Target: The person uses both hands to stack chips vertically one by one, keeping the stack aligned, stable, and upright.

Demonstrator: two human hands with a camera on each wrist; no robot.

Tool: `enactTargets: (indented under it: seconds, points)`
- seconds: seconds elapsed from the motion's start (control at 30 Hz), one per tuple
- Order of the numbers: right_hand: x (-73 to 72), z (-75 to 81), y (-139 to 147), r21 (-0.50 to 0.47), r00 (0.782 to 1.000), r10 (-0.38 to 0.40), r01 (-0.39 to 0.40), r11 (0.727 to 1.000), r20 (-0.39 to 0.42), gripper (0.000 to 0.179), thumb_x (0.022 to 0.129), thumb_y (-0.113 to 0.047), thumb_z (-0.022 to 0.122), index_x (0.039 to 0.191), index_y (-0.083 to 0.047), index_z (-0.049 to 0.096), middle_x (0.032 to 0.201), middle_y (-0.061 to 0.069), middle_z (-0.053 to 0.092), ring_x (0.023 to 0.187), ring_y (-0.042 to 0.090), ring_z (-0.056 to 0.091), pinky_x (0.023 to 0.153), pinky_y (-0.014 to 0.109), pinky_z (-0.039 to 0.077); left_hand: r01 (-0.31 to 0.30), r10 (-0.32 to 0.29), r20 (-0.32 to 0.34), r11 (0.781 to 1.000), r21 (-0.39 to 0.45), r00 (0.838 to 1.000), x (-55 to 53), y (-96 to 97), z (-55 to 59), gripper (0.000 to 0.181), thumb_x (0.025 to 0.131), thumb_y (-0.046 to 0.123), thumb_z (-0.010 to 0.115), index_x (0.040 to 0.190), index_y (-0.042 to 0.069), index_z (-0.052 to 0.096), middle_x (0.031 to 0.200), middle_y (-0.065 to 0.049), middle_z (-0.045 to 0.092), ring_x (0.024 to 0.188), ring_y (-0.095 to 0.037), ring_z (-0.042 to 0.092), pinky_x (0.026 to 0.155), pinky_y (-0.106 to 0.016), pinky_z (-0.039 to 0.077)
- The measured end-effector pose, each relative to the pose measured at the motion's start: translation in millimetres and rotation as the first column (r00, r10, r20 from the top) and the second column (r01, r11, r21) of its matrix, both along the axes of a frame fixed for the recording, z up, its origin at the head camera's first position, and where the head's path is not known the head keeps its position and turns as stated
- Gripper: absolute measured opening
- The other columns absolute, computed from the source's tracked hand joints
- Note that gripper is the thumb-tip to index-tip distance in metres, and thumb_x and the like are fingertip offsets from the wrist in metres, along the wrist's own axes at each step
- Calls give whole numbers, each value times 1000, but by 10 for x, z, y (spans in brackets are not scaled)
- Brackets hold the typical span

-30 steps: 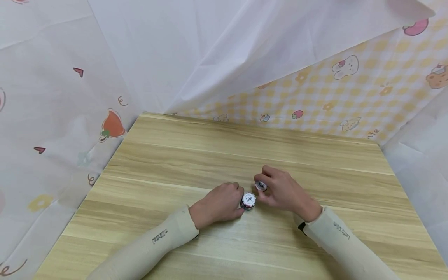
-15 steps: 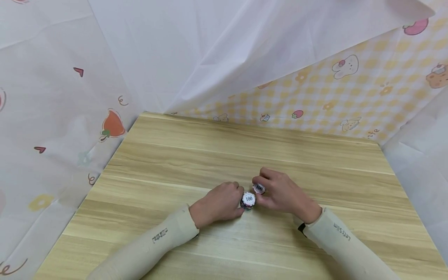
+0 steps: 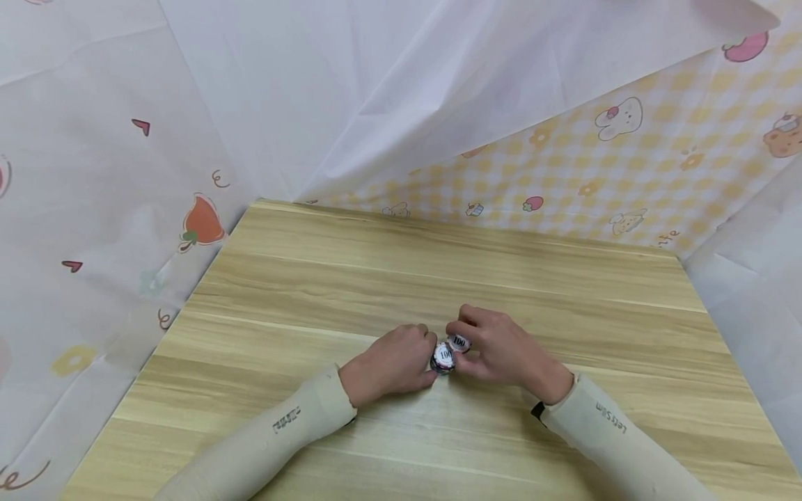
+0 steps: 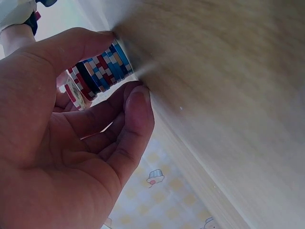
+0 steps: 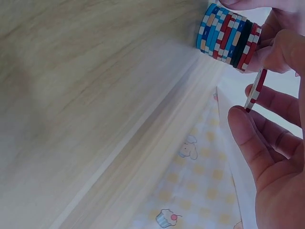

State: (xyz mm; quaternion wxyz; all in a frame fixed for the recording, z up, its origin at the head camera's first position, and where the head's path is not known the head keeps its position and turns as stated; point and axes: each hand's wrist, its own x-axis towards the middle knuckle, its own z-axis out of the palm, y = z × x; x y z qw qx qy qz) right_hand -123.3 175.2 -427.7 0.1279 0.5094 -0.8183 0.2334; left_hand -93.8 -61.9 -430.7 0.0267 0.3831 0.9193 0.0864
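Note:
A short stack of poker chips (image 3: 441,358) stands upright on the wooden table, its top chip white with "100" on it. My left hand (image 3: 396,363) curls round its left side, thumb at the near side and fingers at the far side. In the left wrist view the stacked chips (image 4: 102,70) show blue, red and black edges. My right hand (image 3: 501,348) pinches a single red-and-white poker chip (image 5: 256,90) between thumb and fingers. This chip is tilted and held right beside the top of the stack, overlapping its edge in the head view.
The wooden tabletop (image 3: 351,264) stretches away on all sides of the hands. Behind it hangs a yellow checked cloth (image 3: 564,174) with cartoon prints, partly covered by a white sheet (image 3: 376,90). Another white printed sheet (image 3: 106,195) borders the left edge.
The right hand has moved left and slightly nearer, bringing its chip from beside the stack to the stack's upper edge. The left hand and the stack stay in place.

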Motion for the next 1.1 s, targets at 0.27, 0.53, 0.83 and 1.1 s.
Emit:
enactTargets:
  seconds: [0.27,0.53,0.83,1.1]
  points:
    - [13,0,-27,18,999,46,-46,999,10,25,83,-12,77,108,-9,75,93,-2,57,74,4,48,62,19,46,2,-2,-7,1000,-7,1000,3,-2,7,29,95,30,83,95,4,70,84,-3,62,72,-13,53,64,-30,50]
    - [45,13,-51,25,997,65,-66,998,34,28,84,-11,79,111,-9,77,95,-2,60,76,4,50,64,20,47,-1,1,3,1000,8,1000,4,0,5,29,94,29,84,97,3,71,85,-4,63,72,-14,55,64,-30,52]
    - [55,-7,-67,22,996,89,-89,996,20,30,82,-8,78,112,-8,78,98,-1,62,78,6,53,66,23,50,-6,5,12,1000,24,1000,3,1,5,28,95,29,83,97,3,72,83,-2,61,70,-13,51,62,-27,47]
    - [89,27,-81,59,996,79,-82,995,41,31,85,-9,79,116,-8,80,104,-2,64,83,7,56,70,24,53,-4,4,19,999,39,1000,-4,-7,12,27,95,28,84,93,5,71,81,-1,59,69,-12,50,61,-27,45]
